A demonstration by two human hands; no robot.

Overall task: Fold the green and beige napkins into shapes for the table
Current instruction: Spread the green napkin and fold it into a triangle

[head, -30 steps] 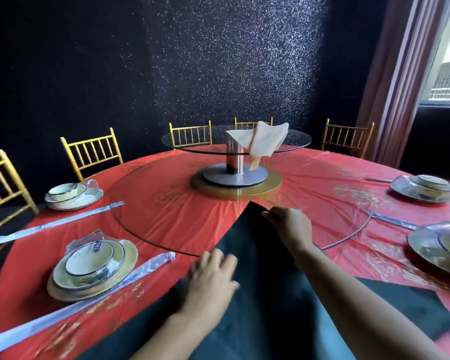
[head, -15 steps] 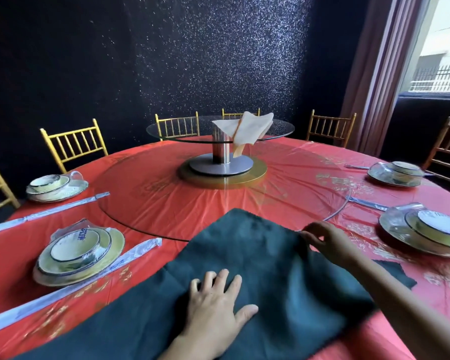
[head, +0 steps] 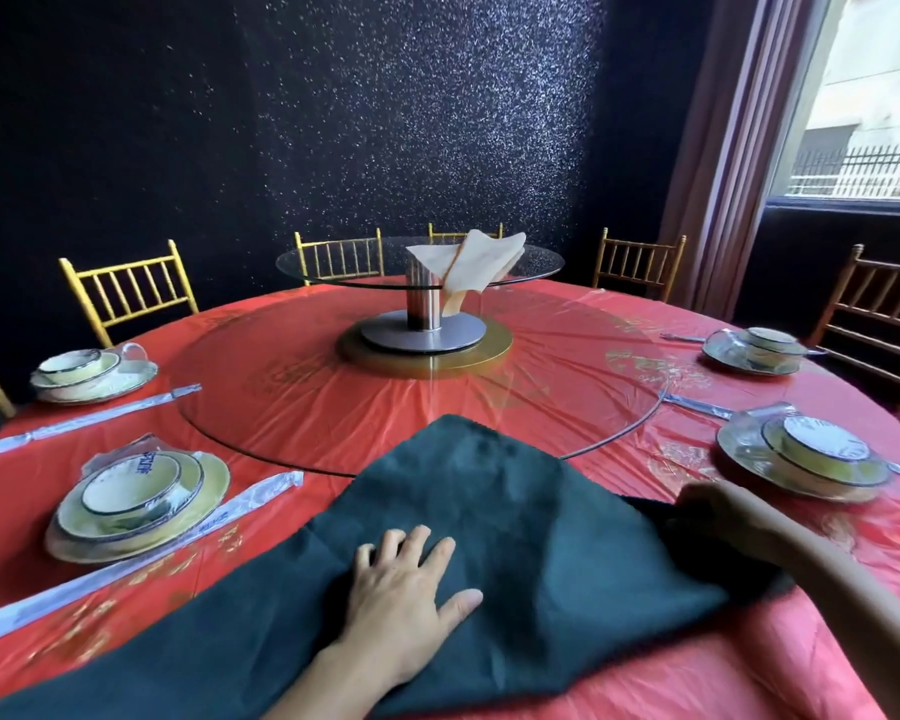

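A dark green napkin (head: 489, 491) lies spread on the red tablecloth in front of me, one corner pointing toward the table's middle. My left hand (head: 406, 589) presses flat on its near part, fingers straight and spread. My right hand (head: 723, 511) grips the napkin's right edge, where a fold of cloth lies over a darker layer; its fingertips are hidden by blur. A beige napkin (head: 474, 267) hangs over the rim of the small raised glass turntable (head: 333, 262) at the table's centre.
A large glass lazy Susan (head: 281, 397) covers the red table (head: 100, 485). Wrapped plate-and-bowl sets sit at left (head: 136, 501), far left (head: 89, 371), right (head: 801, 454) and far right (head: 754, 348), with wrapped chopsticks (head: 126, 569) beside them. Gold chairs ring the table.
My right hand has drawn the napkin's far corner back and out to the right edge. My left hand slid toward me and now lies flat on the cloth.
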